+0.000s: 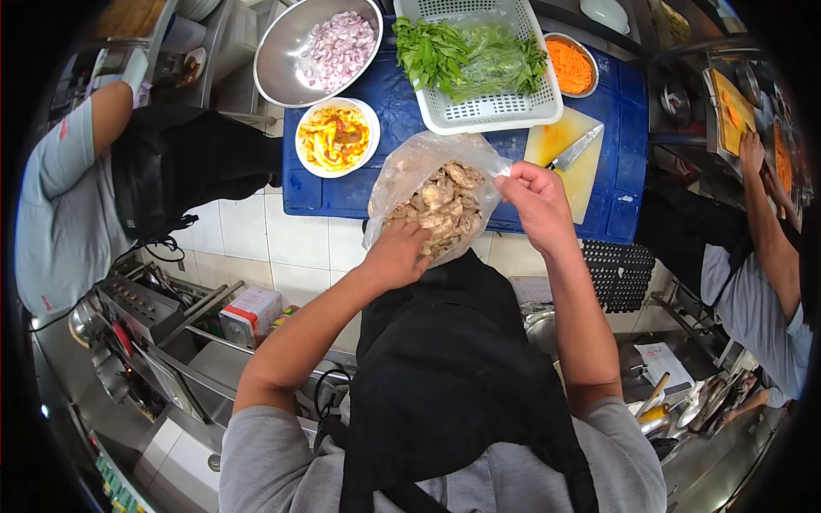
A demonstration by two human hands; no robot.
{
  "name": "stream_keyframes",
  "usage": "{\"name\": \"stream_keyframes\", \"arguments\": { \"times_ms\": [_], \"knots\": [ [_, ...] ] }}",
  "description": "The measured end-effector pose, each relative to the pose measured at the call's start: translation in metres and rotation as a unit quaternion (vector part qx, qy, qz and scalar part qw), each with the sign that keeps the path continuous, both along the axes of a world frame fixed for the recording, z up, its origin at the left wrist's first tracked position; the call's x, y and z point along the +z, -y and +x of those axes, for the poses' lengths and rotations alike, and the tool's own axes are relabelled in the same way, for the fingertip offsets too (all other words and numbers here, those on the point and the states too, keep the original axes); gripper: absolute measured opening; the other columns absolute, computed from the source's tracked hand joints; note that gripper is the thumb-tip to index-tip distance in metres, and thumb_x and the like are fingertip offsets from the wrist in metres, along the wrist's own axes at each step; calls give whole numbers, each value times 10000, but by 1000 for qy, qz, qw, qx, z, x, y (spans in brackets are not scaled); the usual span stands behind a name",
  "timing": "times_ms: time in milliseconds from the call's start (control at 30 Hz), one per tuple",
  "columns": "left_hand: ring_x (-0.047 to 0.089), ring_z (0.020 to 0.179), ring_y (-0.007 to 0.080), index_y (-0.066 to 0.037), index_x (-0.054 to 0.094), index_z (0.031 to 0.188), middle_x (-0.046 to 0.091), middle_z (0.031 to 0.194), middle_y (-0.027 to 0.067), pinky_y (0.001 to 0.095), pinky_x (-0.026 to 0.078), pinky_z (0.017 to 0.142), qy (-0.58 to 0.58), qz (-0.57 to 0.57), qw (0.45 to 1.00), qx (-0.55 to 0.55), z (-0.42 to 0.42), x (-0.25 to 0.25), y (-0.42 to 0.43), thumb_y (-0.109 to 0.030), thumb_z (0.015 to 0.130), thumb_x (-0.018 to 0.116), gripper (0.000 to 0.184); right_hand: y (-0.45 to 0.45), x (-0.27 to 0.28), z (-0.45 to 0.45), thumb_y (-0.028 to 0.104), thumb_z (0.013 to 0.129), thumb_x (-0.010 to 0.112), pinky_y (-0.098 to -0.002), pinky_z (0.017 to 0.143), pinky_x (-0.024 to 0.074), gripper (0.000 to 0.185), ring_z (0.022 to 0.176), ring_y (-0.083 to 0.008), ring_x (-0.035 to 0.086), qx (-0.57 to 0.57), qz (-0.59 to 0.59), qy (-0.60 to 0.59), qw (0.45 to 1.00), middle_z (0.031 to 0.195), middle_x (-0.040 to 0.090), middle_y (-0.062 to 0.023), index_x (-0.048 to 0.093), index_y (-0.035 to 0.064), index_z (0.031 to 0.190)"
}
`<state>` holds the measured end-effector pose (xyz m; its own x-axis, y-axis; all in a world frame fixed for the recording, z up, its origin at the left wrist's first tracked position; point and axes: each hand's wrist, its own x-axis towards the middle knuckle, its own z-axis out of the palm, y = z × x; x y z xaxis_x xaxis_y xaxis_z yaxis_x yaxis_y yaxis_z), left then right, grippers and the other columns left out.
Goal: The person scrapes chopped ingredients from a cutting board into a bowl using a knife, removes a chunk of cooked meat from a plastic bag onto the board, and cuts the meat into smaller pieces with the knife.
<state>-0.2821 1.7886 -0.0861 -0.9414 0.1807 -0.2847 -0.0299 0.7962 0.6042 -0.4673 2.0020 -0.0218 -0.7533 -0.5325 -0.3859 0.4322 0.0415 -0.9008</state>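
Clear bag (pixel 395 175) of brown pieces (pixel 445 198), at near edge of blue worktop (pixel 617 167). Right hand (pixel 542 205): fingers pinching its rim. Left hand (pixel 397 255): fingers over the pieces; gripping or not, can't tell. Knife (pixel 581 147) on cutting board (pixel 575 190).

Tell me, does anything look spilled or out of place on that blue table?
No clear spill shows. What stands out is the cutting board: an orange smear marks its surface beside the kitchen knife, perhaps left by the shredded carrots nearby.
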Motion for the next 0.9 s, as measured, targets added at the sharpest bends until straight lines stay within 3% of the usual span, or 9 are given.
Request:
{"name": "stream_keyframes", "arguments": {
  "times_ms": [133, 233, 333, 433, 533, 900],
  "knots": [
    [658, 1003, 385, 7, 675, 1168, 700, 1036, 191, 467, 512, 947, 83, 71, 992, 69, -6, -13, 4, -243, 908, 693, 361, 4, 3, 3, 98, 972, 672, -200, 567, 344, 110, 663, 17, 474, 2, 1, 12, 1000, 775, 614, 79, 672, 30, 885],
    [698, 946, 369, 8, 693, 1151, 728, 1014, 206, 461, 541, 880, 199, 69, 958, 193, -22, -26, 9, -188, 911, 645, 313, 3, 2, 2, 98, 970, 671, -199, 565, 339, 117, 662, 20, 465, 7, 10, 10, 1000, 764, 607, 84, 668, 33, 873],
    [722, 962, 375, 13, 655, 1243, 738, 1036, 248, 477, 557, 857, 277, 56, 929, 240, -40, -72, 18, -135, 893, 592, 385, 3, -1, 4, 99, 969, 672, -199, 562, 334, 122, 662, 23, 458, 7, 11, 11, 1000, 754, 601, 89, 667, 36, 864],
    [726, 980, 391, 15, 595, 1333, 734, 1022, 278, 505, 560, 874, 167, -83, 967, 171, -49, -78, 5, -136, 889, 572, 469, 2, 5, 7, 103, 969, 673, -200, 560, 331, 126, 660, 24, 452, 5, 16, 4, 1000, 749, 599, 91, 668, 35, 863],
    [719, 1003, 409, 23, 560, 1345, 730, 1038, 285, 522, 554, 909, 209, -148, 952, 168, -56, -68, -9, -157, 901, 551, 479, -4, 1, 10, 112, 971, 677, -203, 560, 333, 127, 656, 21, 449, 3, 21, 2, 1000, 750, 601, 91, 674, 31, 873],
    [715, 1046, 395, -53, 664, 1183, 740, 1086, 228, 506, 555, 897, 178, -150, 951, 205, -68, -80, -3, -254, 929, 580, 335, -6, 2, 14, 130, 980, 678, -215, 533, 311, 154, 624, 20, 416, 16, 15, 10, 1000, 709, 565, 104, 679, 30, 863]
  ]
}}
